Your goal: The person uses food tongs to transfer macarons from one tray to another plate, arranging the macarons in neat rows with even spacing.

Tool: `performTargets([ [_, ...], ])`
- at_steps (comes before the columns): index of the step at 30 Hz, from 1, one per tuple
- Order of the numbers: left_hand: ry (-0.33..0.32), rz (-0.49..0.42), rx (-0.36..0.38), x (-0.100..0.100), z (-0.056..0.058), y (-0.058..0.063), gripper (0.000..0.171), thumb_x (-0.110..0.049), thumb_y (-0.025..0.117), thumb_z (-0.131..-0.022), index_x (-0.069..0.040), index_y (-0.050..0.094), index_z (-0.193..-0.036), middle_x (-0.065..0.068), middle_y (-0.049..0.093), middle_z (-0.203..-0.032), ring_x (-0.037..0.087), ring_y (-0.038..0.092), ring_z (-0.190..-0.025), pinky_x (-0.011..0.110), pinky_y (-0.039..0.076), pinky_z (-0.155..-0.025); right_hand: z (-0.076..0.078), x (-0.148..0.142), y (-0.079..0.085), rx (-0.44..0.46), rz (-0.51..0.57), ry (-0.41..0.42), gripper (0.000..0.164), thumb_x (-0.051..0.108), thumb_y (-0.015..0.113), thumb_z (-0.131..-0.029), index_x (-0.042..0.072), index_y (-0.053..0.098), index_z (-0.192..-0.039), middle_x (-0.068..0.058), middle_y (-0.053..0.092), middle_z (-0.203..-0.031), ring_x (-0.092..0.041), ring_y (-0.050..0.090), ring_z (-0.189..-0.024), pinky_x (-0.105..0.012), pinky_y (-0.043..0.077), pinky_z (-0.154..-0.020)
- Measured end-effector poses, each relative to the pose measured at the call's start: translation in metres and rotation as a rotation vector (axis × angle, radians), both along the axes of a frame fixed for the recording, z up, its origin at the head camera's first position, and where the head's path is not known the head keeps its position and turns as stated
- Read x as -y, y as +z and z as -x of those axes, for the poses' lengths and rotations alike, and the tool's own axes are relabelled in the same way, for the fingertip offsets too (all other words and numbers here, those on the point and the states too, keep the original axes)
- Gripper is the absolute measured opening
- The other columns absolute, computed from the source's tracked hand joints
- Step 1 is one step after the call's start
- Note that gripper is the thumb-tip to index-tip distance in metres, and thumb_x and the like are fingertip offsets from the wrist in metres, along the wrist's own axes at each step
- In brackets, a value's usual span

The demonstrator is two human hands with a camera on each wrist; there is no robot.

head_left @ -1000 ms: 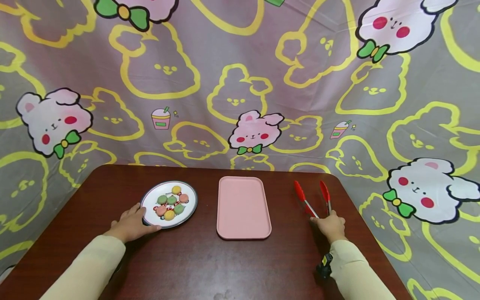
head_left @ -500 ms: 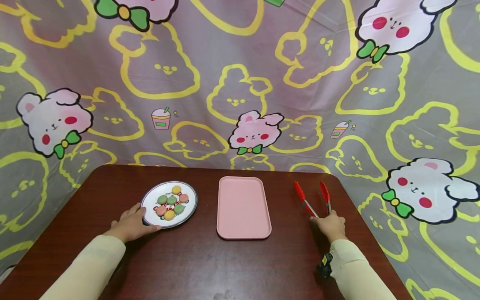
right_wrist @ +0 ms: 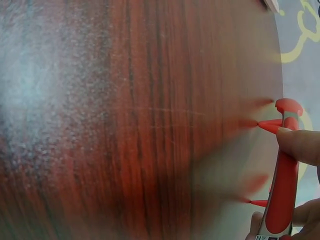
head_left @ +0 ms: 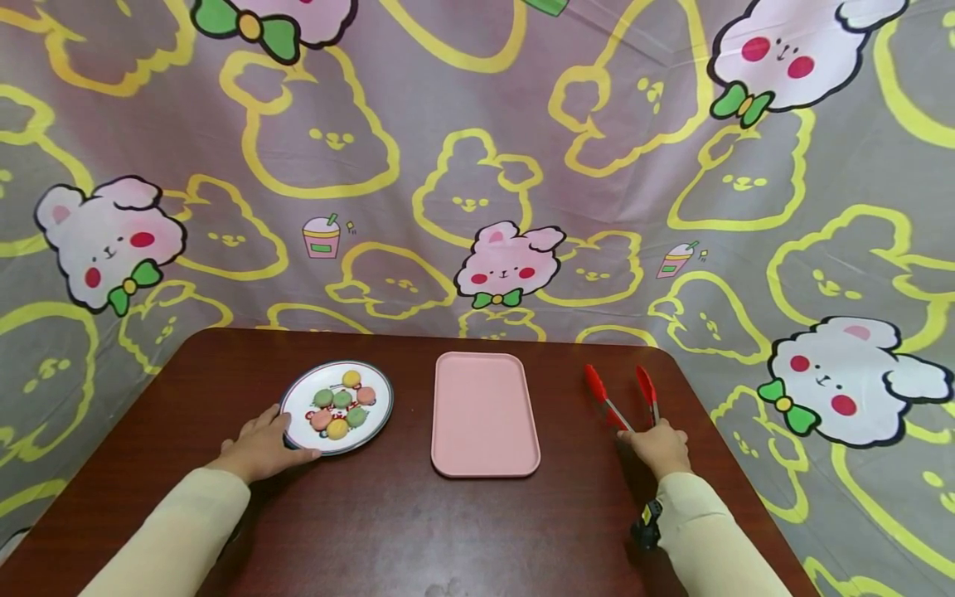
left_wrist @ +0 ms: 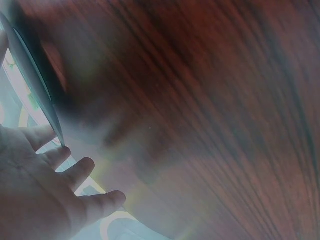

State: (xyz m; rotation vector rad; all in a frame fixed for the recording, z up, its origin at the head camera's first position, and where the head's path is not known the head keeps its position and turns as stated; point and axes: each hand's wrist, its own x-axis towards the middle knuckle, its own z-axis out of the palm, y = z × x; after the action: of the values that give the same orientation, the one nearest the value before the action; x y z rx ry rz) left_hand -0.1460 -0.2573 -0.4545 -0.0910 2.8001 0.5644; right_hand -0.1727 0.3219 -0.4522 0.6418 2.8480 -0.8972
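A white plate (head_left: pixel 300 429) with a dark blue rim lies at the left of the table, bearing several yellow, green and pink macarons (head_left: pixel 341 399). Against its near left rim rests my left hand (head_left: pixel 260 448), the thumb stretched along the near edge. In the left wrist view the fingers (left_wrist: pixel 82 170) of that hand look spread and fairly straight beside the plate's edge. On the right, my right hand (head_left: pixel 660 450) holds red-tipped tongs (head_left: pixel 599 387) by the handle end. Their two arms are spread apart, with the tips pointing away from me. The right wrist view shows thumb and fingers around the red grip (right_wrist: pixel 282 190).
A pink rectangular tray (head_left: pixel 485 414) with a raised rim lies between the plate and the tongs. All of it is on a dark brown wooden table (head_left: pixel 388 531). Behind the table hangs a patterned cloth (head_left: pixel 403 207) with cartoon rabbits.
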Motion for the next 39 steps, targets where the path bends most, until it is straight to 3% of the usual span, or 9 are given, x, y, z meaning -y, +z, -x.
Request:
performTargets([
  [9,-0.008,0.002,-0.016,-0.0017,-0.0016,0.0041,0.112,-0.069,0.066,-0.075,0.015,0.031,-0.141,0.041,0.017,-0.145,0.061,0.018,-0.128,0.079,0.020,-0.094,0.0012,-0.0022,0.0031,0.011,-0.022,0.023,0.071,0.042,0.067,-0.085,-0.017,0.043,-0.118,-0.035,0.040,-0.103,-0.049,0.046,-0.095,-0.053,0.043,-0.073],
  [16,-0.013,-0.004,-0.015,-0.0002,-0.0018,0.0003,0.114,-0.070,0.065,-0.074,0.015,0.030,-0.141,0.041,0.017,-0.145,0.060,0.018,-0.128,0.079,0.020,-0.094,0.0012,-0.0023,0.0070,0.031,-0.027,0.034,0.070,0.041,0.067,-0.084,-0.017,0.045,-0.116,-0.034,0.040,-0.101,-0.046,0.047,-0.091,-0.051,0.043,-0.072],
  [39,-0.009,-0.002,-0.006,-0.0019,-0.0024,0.0042,0.113,-0.069,0.065,-0.075,0.015,0.029,-0.142,0.041,0.016,-0.145,0.061,0.017,-0.128,0.079,0.019,-0.095,0.0021,-0.0016,0.0069,0.027,-0.025,0.028,0.074,0.040,0.068,-0.082,-0.018,0.041,-0.119,-0.036,0.040,-0.103,-0.050,0.046,-0.095,-0.054,0.043,-0.074],
])
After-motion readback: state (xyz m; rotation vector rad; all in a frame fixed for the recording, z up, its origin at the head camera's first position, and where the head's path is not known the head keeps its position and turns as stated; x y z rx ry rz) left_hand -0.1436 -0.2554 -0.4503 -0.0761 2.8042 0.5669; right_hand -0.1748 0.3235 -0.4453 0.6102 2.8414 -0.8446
